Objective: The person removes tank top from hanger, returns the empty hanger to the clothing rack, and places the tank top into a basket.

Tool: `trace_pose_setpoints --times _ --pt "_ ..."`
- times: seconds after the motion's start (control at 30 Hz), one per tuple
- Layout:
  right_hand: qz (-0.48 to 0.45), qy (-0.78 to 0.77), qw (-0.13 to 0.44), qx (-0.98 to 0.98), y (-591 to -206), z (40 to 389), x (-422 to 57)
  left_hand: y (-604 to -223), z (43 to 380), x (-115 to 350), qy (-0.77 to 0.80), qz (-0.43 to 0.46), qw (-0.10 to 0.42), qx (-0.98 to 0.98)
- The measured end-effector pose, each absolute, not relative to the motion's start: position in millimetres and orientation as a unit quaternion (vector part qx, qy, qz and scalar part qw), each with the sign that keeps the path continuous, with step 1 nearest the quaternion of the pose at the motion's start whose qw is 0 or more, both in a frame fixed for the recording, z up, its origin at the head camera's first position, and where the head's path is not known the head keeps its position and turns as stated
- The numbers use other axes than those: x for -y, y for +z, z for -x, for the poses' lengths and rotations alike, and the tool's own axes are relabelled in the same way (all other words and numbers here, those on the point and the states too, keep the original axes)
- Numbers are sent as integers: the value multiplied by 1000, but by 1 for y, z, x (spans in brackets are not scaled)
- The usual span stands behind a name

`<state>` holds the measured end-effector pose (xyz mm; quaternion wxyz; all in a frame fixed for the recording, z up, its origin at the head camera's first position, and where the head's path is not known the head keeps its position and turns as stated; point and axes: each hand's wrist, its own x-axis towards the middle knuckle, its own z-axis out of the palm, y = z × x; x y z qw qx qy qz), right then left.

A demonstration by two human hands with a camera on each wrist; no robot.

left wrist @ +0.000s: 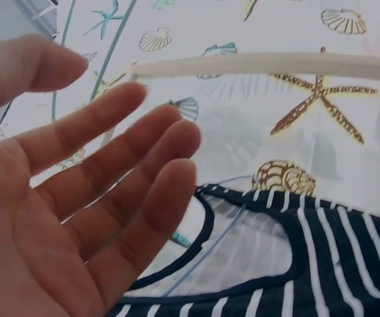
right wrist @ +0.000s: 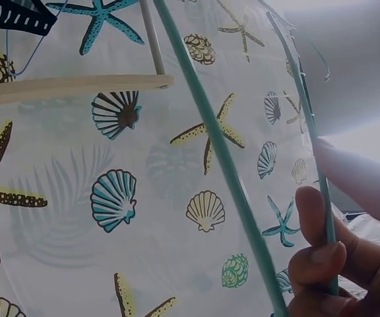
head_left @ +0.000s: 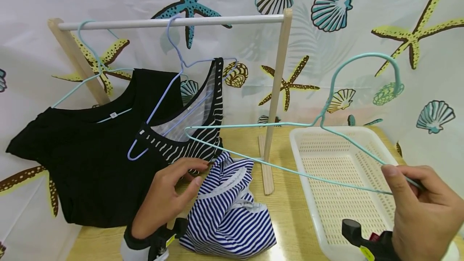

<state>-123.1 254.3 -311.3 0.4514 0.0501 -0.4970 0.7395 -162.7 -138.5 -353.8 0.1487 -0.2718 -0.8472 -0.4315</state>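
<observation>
My right hand (head_left: 424,204) grips one end of a mint-green clothes hanger (head_left: 290,124), its hook up and its other end reaching left across the middle. In the right wrist view, fingers curl round the green bar (right wrist: 325,198). My left hand (head_left: 170,196) hovers with relaxed, spread fingers and holds nothing. It is nearest to a blue-and-white striped garment (head_left: 232,212), bunched on the table, and a black-and-white striped top (head_left: 181,148) on a lilac hanger (head_left: 174,71). The left wrist view shows the bare palm (left wrist: 45,251) beside that striped top.
A white rail (head_left: 232,20) on wooden posts (head_left: 277,88) stands at the back. A black T-shirt (head_left: 98,164) hangs at its left on another green hanger (head_left: 77,88). A white plastic basket (head_left: 304,180) sits on the wooden table (head_left: 286,228) at the right, partly under my right hand.
</observation>
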Motion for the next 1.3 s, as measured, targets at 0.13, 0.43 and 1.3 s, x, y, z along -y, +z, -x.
trace_pose_setpoints --times 0.13,0.43,1.3 --pt "-63 740 447 499 -311 125 -254 -350 160 147 -445 244 194 839" --pt "-54 722 431 539 -312 124 -251 -341 149 162 -468 218 215 829" --pt "-68 638 340 687 -310 126 -229 -338 142 158 -477 258 186 819"
